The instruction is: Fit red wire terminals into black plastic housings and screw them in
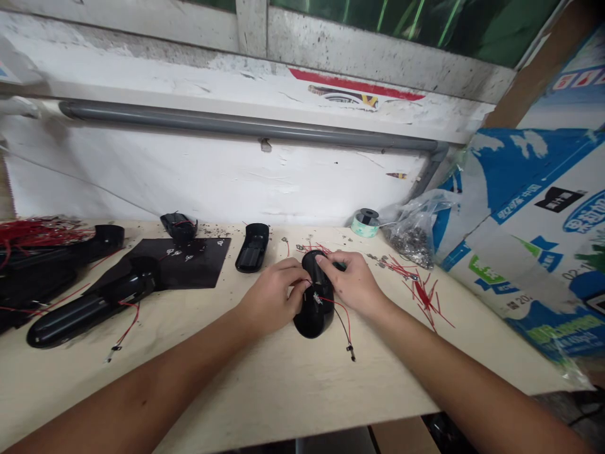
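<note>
A glossy black plastic housing (314, 323) rests on the table in front of me, its long side pointing away. My right hand (355, 280) grips its far right side, thumb on top. At its left edge my left hand (278, 295) is closed, thumb and forefinger pinched at a thin dark wire. A small silver metal part (317, 297) shows on the housing beside those fingertips. From the housing a red wire (348, 318) and a black wire run right to a small connector (350, 352) lying on the table.
More black housings (89, 309) with red wires lie left, near a dark mat (198, 268) bearing small metal parts. Another housing (253, 249) stands behind my left hand. Cut red wires (425, 296), a bag of metal parts (411, 236), a tape roll (365, 224) and a carton (534, 252) are right.
</note>
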The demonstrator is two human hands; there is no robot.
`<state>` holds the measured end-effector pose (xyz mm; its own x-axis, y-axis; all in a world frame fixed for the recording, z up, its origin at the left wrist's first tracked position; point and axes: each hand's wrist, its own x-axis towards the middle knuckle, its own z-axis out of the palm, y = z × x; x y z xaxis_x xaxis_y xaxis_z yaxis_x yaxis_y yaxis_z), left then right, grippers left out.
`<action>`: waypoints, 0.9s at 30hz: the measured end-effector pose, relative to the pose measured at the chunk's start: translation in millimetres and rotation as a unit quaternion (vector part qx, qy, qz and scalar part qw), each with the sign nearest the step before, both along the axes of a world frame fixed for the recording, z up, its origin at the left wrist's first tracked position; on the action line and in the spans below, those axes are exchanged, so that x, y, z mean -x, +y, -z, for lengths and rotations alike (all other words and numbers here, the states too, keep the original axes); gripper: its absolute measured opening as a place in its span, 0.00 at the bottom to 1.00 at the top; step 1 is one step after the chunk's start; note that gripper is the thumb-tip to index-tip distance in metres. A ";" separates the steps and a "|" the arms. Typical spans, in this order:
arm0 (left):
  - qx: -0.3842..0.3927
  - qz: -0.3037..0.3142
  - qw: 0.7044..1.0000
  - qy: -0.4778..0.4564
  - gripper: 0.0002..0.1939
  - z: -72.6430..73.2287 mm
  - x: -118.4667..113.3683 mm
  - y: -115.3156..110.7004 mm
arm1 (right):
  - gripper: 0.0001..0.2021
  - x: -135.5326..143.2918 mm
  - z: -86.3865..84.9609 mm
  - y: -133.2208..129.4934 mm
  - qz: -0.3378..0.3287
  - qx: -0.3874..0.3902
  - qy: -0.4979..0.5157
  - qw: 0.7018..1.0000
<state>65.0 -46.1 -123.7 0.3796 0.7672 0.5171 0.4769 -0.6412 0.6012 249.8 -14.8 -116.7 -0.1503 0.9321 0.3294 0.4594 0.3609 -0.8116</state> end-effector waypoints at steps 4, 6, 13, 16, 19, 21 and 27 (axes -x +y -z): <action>0.059 -0.015 0.996 -0.067 0.09 1.7 -2.7 0.8 | 0.23 -1.0 0.1 1.8 -0.020 0.027 0.042 0.999; 0.074 -0.024 0.993 -0.091 0.08 1.5 -3.7 0.6 | 0.24 -1.2 0.0 2.6 -0.022 0.048 0.059 0.997; 0.090 -0.025 0.986 -0.139 0.08 -0.7 -3.6 0.2 | 0.25 -3.1 8.3 7.9 -0.041 0.118 0.145 0.982; 0.102 -0.025 0.984 -0.147 0.08 -0.3 -3.3 1.1 | 0.25 -3.9 12.9 10.2 -0.050 0.140 0.170 0.974; 0.088 -0.022 0.986 -0.143 0.08 -0.2 -3.3 1.5 | 0.26 -3.9 14.7 10.7 -0.054 0.144 0.182 0.971; 0.084 -0.022 0.985 -0.148 0.08 -0.8 -3.6 1.8 | 0.26 -3.8 14.4 10.2 -0.055 0.139 0.186 0.971; 0.106 -0.020 0.976 -0.188 0.08 -5.0 -4.2 2.3 | 0.26 -4.1 9.6 7.9 -0.079 0.064 0.159 0.982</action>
<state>69.3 -43.8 -118.7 0.1618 0.8820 0.4426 0.2193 -0.4695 0.8553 253.9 -6.9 -126.3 -0.2053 0.9422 0.2649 0.1216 0.2931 -0.9483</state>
